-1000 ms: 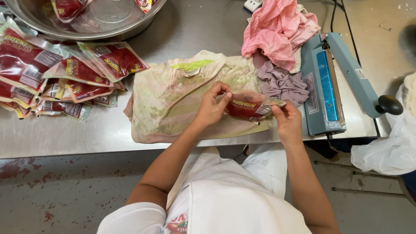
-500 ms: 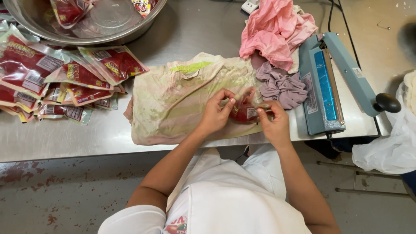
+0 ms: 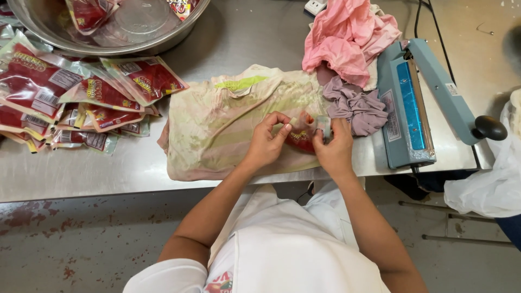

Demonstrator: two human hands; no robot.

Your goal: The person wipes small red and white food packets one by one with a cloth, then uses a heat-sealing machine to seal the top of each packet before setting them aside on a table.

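Because we pinch the pouch (image 3: 300, 137) between both hands, it sits lifted just over the stained cloth (image 3: 228, 127) rather than flat on it: our left hand (image 3: 266, 144) nips its left edge with thumb and fingers, and our right hand (image 3: 334, 149) closes on its clear top end, so both grips are narrow and closed on the pouch. We judge the cloth is spread there as a pad and wipe under the red, sauce-filled pack. Just right of our hands lies a mauve rag (image 3: 355, 108), with a pink rag (image 3: 347, 38) heaped behind it, and beyond them the blue sealer (image 3: 415, 103) stands with its arm raised, its knob (image 3: 488, 127) jutting past the table (image 3: 81, 173) edge. To the left, well apart, a pile of pouches (image 3: 76, 97) fans out below a steel bowl (image 3: 179, 32) holding 2 more. Bare steel shows between cloth and pile; the near table edge runs just under our wrists, so room lies mostly leftward and forward.
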